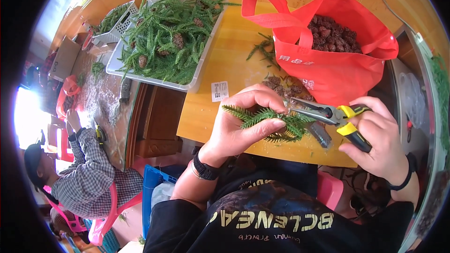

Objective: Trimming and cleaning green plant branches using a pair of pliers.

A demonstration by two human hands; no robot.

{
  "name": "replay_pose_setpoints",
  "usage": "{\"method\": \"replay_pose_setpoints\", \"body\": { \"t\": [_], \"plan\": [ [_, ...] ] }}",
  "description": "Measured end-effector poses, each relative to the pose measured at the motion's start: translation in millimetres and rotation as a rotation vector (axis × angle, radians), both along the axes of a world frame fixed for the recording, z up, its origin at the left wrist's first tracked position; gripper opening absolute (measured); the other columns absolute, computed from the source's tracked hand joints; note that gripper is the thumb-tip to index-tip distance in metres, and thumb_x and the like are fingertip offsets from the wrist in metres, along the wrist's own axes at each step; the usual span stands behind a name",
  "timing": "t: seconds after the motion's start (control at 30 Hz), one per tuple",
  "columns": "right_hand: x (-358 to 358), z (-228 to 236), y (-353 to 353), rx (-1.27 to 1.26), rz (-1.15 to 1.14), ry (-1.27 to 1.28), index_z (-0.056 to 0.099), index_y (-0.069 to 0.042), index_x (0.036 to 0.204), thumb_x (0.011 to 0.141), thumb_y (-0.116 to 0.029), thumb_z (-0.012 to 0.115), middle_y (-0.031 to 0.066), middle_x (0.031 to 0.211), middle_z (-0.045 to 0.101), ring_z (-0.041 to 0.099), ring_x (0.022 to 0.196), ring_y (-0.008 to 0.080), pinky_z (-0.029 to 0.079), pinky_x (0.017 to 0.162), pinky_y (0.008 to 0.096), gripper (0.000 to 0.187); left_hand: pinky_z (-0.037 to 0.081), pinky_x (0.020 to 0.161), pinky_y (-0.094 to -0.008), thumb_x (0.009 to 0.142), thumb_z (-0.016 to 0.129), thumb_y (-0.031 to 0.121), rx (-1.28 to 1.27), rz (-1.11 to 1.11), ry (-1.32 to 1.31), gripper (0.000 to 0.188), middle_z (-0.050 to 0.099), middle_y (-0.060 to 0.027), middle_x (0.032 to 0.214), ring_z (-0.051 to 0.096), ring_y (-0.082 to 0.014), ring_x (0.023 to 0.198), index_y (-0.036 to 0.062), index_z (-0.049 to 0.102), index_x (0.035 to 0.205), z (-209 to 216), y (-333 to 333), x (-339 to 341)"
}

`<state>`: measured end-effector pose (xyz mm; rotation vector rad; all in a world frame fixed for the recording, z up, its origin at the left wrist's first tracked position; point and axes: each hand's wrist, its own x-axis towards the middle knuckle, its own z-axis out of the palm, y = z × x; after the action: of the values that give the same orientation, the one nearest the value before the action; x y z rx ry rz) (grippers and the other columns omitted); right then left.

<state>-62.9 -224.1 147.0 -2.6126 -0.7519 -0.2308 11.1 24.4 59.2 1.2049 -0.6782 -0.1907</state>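
Note:
My left hand (243, 126) pinches a green artificial pine sprig (294, 130) between thumb and fingers, above the near part of the yellow table. From the right, my right hand (377, 136) grips a pair of pliers (330, 114) by its yellow and black handles. Their metal jaws point left, close to the sprig and my left fingertips; whether they clamp anything I cannot tell. Several loose brown pine cones (276, 85) lie just beyond the jaws. Under the pliers, near the table edge, sits a small dark object (320, 135) I cannot name.
A red bag (337, 76) of pine cones (330, 33) stands at the back right. At the back left, a translucent bin (206, 49) holds green sprigs with cones. A white label (219, 92) lies on the table (229, 42). Another person (93, 168) sits at a table on the left.

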Motion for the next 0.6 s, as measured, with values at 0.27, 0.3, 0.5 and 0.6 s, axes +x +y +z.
{"method": "replay_pose_setpoints", "body": {
  "t": [0.27, 0.3, 0.5, 0.6],
  "plan": [
    [3, -5, 5, -0.191, 0.004, -0.123, 0.058, -0.002, 0.072, 0.060, -0.020, 0.076, 0.0088, 0.073, 0.056, 0.056, 0.089, 0.0303, 0.046, 0.073, 0.0386, 0.028, 0.044, 0.076, -0.0275, 0.074, 0.071, 0.003, 0.110, 0.073, -0.068, 0.016, 0.060, -0.0075, 0.088, 0.056, -0.0161, 0.085, -0.0004, 0.061, 0.086, 0, 1, -1],
    [3, -5, 5, -0.191, 0.005, -0.124, 0.058, -0.002, 0.072, 0.060, -0.020, 0.076, 0.0088, 0.073, 0.056, 0.056, 0.089, 0.0303, 0.046, 0.073, 0.0386, 0.028, 0.044, 0.076, -0.0280, 0.073, 0.070, 0.004, 0.125, 0.081, -0.052, 0.016, 0.060, -0.0088, 0.086, 0.057, -0.0169, 0.083, -0.0013, 0.061, 0.084, 1, 1, -2],
    [6, -13, 0, -0.148, 0.043, -0.145, 0.051, -0.004, 0.062, 0.056, -0.017, 0.078, 0.0087, 0.069, 0.053, 0.056, 0.084, 0.0300, 0.047, 0.066, 0.0374, 0.031, 0.045, 0.074, -0.0289, 0.072, 0.070, 0.006, 0.148, 0.089, -0.091, 0.015, 0.061, -0.0108, 0.082, 0.058, -0.0186, 0.080, -0.0019, 0.061, 0.080, 5, 3, -1],
    [8, -16, -2, -0.120, 0.068, -0.173, 0.049, -0.005, 0.059, 0.053, -0.015, 0.079, 0.0085, 0.065, 0.050, 0.057, 0.079, 0.0301, 0.048, 0.061, 0.0367, 0.033, 0.046, 0.073, -0.0295, 0.071, 0.071, 0.006, 0.149, 0.086, -0.123, 0.014, 0.061, -0.0111, 0.080, 0.059, -0.0193, 0.078, -0.0016, 0.061, 0.078, 6, 3, 0]
  ]
}}
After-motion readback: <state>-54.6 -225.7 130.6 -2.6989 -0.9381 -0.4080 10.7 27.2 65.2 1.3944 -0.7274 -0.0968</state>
